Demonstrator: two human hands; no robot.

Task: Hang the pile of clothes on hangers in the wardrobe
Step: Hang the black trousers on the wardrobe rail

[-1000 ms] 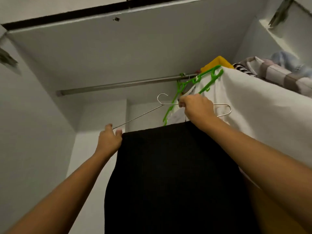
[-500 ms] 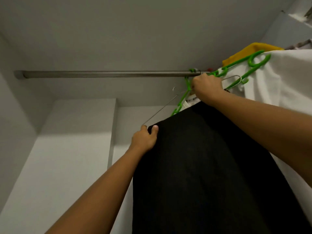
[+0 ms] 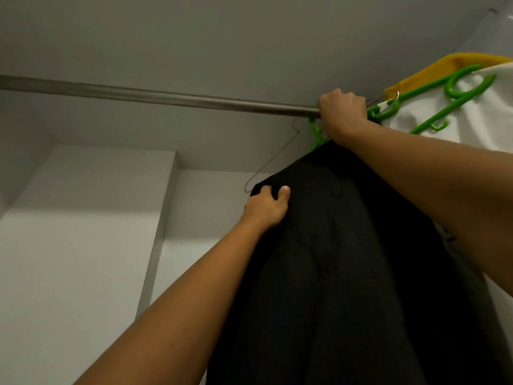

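Pinching the near shoulder of the black garment (image 3: 347, 259) with my left hand (image 3: 265, 208): thumb on top, fingers curled behind the cloth. The garment drapes from the wire hanger (image 3: 273, 159), below and between both hands. My right hand (image 3: 342, 113), fisted around the hanger's top, has risen within the last second to the rod (image 3: 166, 95). Hook seating is likely but unconfirmed. Green hangers (image 3: 447, 87) sit just beyond.
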